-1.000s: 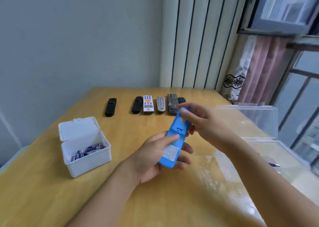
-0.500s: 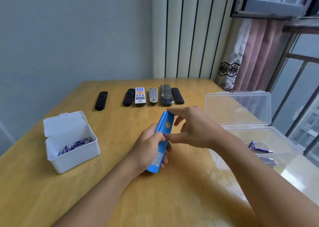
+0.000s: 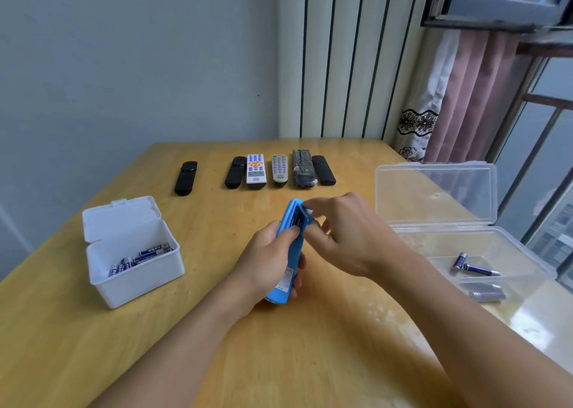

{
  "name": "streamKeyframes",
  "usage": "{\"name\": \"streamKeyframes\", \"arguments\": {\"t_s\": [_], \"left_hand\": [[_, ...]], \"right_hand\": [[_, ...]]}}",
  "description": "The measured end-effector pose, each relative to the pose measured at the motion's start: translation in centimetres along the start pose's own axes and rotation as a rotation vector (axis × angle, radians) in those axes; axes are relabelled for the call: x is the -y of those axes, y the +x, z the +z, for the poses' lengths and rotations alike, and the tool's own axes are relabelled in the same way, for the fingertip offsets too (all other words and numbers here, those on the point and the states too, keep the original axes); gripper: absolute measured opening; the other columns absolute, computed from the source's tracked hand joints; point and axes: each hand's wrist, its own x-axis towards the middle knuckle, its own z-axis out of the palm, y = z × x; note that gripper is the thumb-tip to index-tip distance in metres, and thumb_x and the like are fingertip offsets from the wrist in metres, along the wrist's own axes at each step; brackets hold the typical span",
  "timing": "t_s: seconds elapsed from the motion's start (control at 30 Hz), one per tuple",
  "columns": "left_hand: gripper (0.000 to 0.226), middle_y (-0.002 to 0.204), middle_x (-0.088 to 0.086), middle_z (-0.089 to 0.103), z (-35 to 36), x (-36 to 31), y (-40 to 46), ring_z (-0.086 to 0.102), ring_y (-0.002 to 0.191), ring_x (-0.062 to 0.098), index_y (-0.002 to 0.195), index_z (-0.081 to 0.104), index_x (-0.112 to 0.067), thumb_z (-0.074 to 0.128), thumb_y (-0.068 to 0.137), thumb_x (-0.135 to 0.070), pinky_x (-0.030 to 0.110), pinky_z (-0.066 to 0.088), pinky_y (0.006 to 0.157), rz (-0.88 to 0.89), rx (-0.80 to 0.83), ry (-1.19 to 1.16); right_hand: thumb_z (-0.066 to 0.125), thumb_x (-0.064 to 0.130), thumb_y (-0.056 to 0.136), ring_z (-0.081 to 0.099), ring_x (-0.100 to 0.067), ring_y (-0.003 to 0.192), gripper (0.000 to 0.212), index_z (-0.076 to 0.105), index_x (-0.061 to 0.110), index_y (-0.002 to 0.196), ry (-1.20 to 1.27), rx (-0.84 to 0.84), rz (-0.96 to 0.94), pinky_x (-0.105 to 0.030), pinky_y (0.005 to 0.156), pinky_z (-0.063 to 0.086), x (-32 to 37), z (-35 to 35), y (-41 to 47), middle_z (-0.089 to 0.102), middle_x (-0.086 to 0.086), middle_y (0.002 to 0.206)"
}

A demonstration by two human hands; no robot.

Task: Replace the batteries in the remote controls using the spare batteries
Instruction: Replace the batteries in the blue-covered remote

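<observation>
In the middle of the frame my left hand (image 3: 266, 258) is wrapped tight around the blue remote (image 3: 286, 271), holding it just above the table (image 3: 155, 345). My right hand (image 3: 344, 234) pinches the small cover (image 3: 307, 213) at the remote's far end, which looks partly lifted, and I can see dark batteries inside. So I think this remote is only being opened, and its old batteries are not out yet. At the left sits the white box (image 3: 133, 274), lid up, with a heap of spare batteries (image 3: 139, 257); I cannot count them. At the right is the clear box (image 3: 465, 240), lid up, with about three loose batteries (image 3: 471, 266) in it, which I guess are old ones. Farther back, near the top of the table, six remotes (image 3: 279, 170) lie in a row: a black one alone at the left, then five side by side. That makes seven remotes in all. I cannot tell which of the six are done, so there may be plenty left.
</observation>
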Motion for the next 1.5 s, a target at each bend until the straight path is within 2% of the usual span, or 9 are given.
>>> {"name": "streamKeyframes", "arguments": {"t_s": [0.13, 0.3, 0.47, 0.6, 0.77, 0.9, 1.0, 1.1, 1.5], "left_hand": [[0.024, 0.077, 0.014, 0.062, -0.5, 0.1, 0.4, 0.061, 0.053, 0.025, 0.111, 0.056, -0.014, 0.042, 0.107, -0.034, 0.032, 0.052, 0.048, -0.011, -0.037, -0.021], [0.022, 0.077, 0.018, 0.067, -0.7, 0.0, 0.6, 0.064, 0.055, 0.030, 0.112, 0.059, -0.015, 0.044, 0.107, -0.030, 0.034, 0.055, 0.051, -0.066, -0.031, -0.093], [0.020, 0.080, 0.021, 0.073, -1.1, -0.1, 0.9, 0.068, 0.057, 0.028, 0.110, 0.060, -0.008, 0.046, 0.104, -0.022, 0.034, 0.058, 0.053, -0.101, -0.165, -0.279], [0.021, 0.080, 0.018, 0.074, -1.5, -0.5, 0.9, 0.067, 0.055, 0.022, 0.107, 0.062, -0.007, 0.048, 0.103, -0.022, 0.030, 0.057, 0.049, -0.101, -0.201, -0.319], [0.026, 0.068, 0.012, 0.068, -0.8, -0.4, 0.5, 0.060, 0.053, 0.023, 0.110, 0.065, -0.005, 0.048, 0.105, -0.024, 0.030, 0.052, 0.048, -0.066, -0.090, -0.245], [0.031, 0.069, 0.011, 0.067, -0.3, -0.2, 0.4, 0.061, 0.053, 0.023, 0.109, 0.065, 0.000, 0.048, 0.105, -0.026, 0.030, 0.052, 0.049, -0.063, -0.034, -0.211], [0.030, 0.071, 0.015, 0.066, -0.2, -0.2, 0.5, 0.060, 0.054, 0.027, 0.106, 0.064, -0.002, 0.047, 0.105, -0.027, 0.033, 0.052, 0.051, -0.044, -0.040, -0.262], [0.030, 0.072, 0.016, 0.064, -0.1, 0.0, 0.8, 0.060, 0.053, 0.027, 0.107, 0.061, -0.002, 0.043, 0.107, -0.027, 0.034, 0.052, 0.050, 0.018, -0.082, -0.226], [0.025, 0.082, 0.012, 0.068, 0.5, 0.8, 1.0, 0.061, 0.055, 0.024, 0.102, 0.057, -0.012, 0.042, 0.107, -0.031, 0.034, 0.052, 0.052, 0.154, -0.110, 0.060]], "right_hand": [[0.043, 0.014, 0.091, 0.069, -0.019, 0.058, 0.039, 0.071, 0.010, 0.117, 0.284, -0.039, 0.251, -0.045, 0.064, 0.060, 0.6, 0.0, 0.2, 0.069, -0.007, 0.070], [0.046, 0.000, 0.090, 0.073, -0.017, 0.061, 0.038, 0.076, 0.010, 0.112, 0.483, -0.043, 0.471, -0.042, 0.070, 0.063, 0.5, 0.0, 0.8, 0.070, -0.005, 0.076], [0.051, 0.003, 0.088, 0.071, -0.014, 0.061, 0.032, 0.079, 0.013, 0.099, 0.166, 0.054, 0.371, -0.034, 0.066, 0.061, -0.4, -1.4, 0.7, 0.072, -0.001, 0.066], [0.059, 0.015, 0.089, 0.062, -0.012, 0.095, 0.035, 0.073, 0.026, 0.119, -0.109, 0.482, 0.212, -0.030, 0.084, 0.055, -0.6, -1.0, 0.3, 0.071, 0.004, 0.109], [0.065, 0.016, 0.080, 0.057, -0.009, 0.109, 0.042, 0.069, 0.030, 0.120, 0.130, 0.382, 0.233, -0.027, 0.084, 0.053, -0.3, -1.9, 0.6, 0.063, 0.010, 0.122], [0.066, 0.027, 0.086, 0.061, -0.007, 0.108, 0.034, 0.068, 0.028, 0.120, 0.163, 0.609, 0.248, -0.031, 0.091, 0.055, -0.5, -2.6, 0.4, 0.065, 0.014, 0.117], [0.071, 0.035, 0.089, 0.066, -0.006, 0.091, 0.016, 0.073, 0.024, 0.101, 0.233, 0.261, 0.268, -0.026, 0.078, 0.056, -0.7, -1.4, 0.6, 0.070, 0.014, 0.099], [0.074, 0.039, 0.088, 0.063, -0.004, 0.094, 0.022, 0.069, 0.025, 0.104, 0.206, -0.005, 0.266, -0.027, 0.078, 0.055, -0.8, 0.6, 0.9, 0.066, 0.013, 0.105], [0.063, 0.020, 0.095, 0.062, -0.005, 0.098, 0.016, 0.073, 0.023, 0.108, 0.225, -0.224, 0.230, -0.028, 0.082, 0.057, 0.1, 2.8, 0.9, 0.066, 0.011, 0.107]]}}
